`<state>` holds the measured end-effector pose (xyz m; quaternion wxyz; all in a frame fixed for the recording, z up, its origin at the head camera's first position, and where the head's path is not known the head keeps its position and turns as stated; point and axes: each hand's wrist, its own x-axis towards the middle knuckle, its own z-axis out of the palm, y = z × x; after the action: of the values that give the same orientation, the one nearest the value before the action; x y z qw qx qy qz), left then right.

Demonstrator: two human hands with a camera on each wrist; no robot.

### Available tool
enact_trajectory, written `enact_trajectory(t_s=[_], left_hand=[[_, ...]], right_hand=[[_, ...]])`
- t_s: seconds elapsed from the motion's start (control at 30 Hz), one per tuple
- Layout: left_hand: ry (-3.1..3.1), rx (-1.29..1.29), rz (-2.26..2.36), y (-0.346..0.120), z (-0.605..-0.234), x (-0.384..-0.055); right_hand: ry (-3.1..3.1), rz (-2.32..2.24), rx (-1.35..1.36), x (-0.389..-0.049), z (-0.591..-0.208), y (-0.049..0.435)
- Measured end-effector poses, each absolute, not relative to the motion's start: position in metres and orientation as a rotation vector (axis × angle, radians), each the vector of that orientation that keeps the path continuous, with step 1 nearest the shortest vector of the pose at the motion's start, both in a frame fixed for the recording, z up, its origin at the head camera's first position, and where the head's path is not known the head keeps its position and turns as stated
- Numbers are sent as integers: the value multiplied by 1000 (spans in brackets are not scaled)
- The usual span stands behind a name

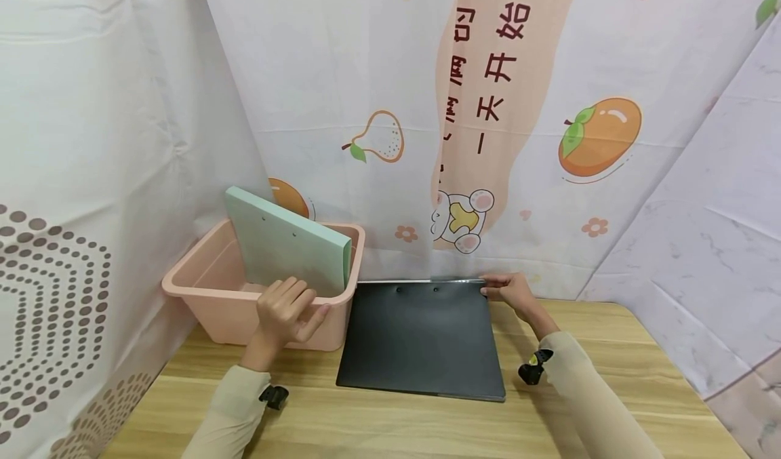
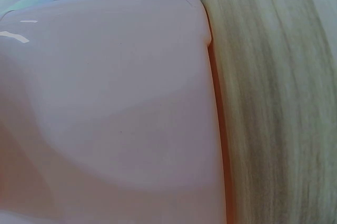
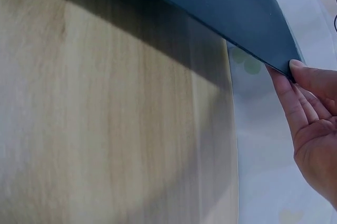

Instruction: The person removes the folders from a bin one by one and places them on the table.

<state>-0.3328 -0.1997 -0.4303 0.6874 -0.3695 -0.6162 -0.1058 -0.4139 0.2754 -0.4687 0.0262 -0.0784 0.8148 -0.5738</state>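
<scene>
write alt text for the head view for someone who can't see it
A person's right hand pinches the far right corner of a black folder over a wooden table. The left hand grips the near rim of a pink bin, in which a mint-green folder stands tilted.

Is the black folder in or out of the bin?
Out: the black folder is beside the pink bin, one corner pinched by the right hand.

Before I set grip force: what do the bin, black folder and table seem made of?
Bin: probably moulded plastic, fairly glossy; highlights on its smooth wall, rounded rim.
Black folder: plastic or coated board, can't tell which; smooth, low sheen, uniform colour.
Table: wood or wood-print laminate, apparently satin; the grain streaks fit both.
</scene>
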Motion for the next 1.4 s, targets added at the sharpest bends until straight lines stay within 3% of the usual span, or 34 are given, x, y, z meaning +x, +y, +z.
enact_trajectory(t_s=[1.4], left_hand=[[-1380,-825,-240,-198,-431,-334]], right_hand=[[2550,-1614,-172,-409,-482,271]])
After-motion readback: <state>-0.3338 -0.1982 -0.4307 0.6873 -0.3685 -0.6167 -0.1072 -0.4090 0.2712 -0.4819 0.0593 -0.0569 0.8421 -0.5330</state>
